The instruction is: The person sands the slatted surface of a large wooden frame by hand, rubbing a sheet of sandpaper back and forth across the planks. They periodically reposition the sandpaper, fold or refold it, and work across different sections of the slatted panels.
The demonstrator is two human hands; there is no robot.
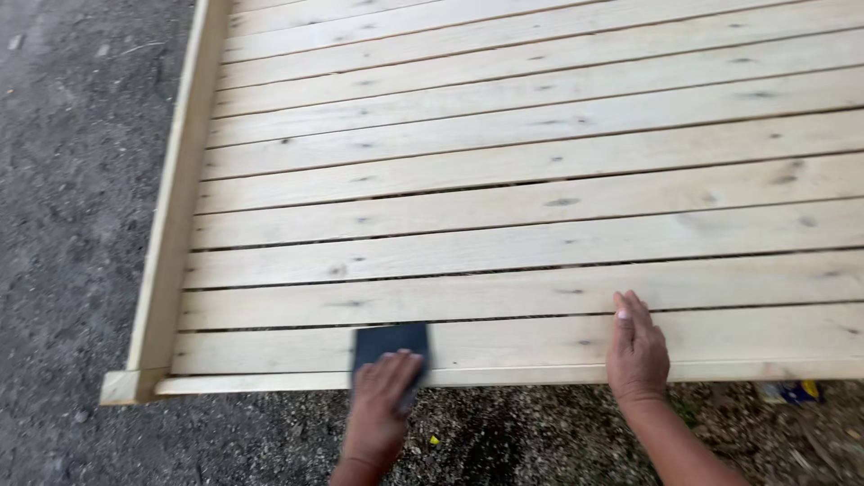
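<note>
A large panel of pale wooden slats (504,171) lies flat on the ground, framed by a board along its left side. My left hand (378,409) presses a dark square sanding block (390,346) against the nearest slat at the panel's front edge. The block looks slightly blurred. My right hand (636,346) rests flat, fingers together, on the same front slat further right, holding nothing.
Dark gravel ground (72,225) lies to the left of the panel and in front of it. A small blue and yellow object (796,391) sits on the gravel under the front edge at the right.
</note>
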